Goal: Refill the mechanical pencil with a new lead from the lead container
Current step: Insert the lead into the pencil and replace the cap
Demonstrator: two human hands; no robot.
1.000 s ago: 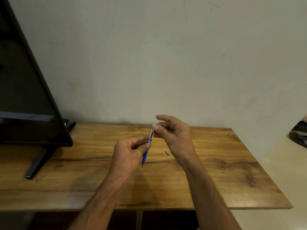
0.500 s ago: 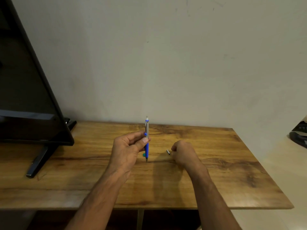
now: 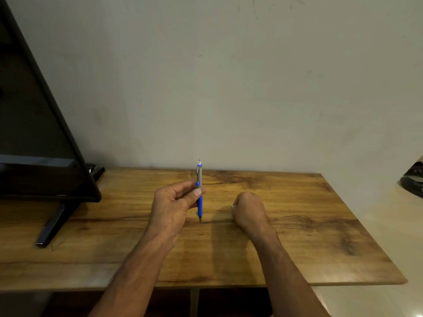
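My left hand (image 3: 174,202) holds the mechanical pencil (image 3: 199,191) upright between thumb and fingers. The pencil has a blue lower barrel, a silver upper part and a white end on top, and its tip touches the wooden table (image 3: 309,236). A small green object (image 3: 197,212), mostly hidden behind the pencil, lies on the table. My right hand (image 3: 248,209) rests knuckles-up on the table to the right of the pencil. Its fingers are curled shut over the small cap (image 3: 232,205), of which only a pale glint shows at the fingertips.
A black monitor (image 3: 34,133) stands on its foot (image 3: 52,225) at the left of the table. A pale wall rises right behind the table's far edge. A dark object (image 3: 412,179) lies on the floor at the far right.
My right hand left the pencil's top, dropped to the table and closed over the small dark cap. My left hand stood the pencil upright with its tip down on the table.
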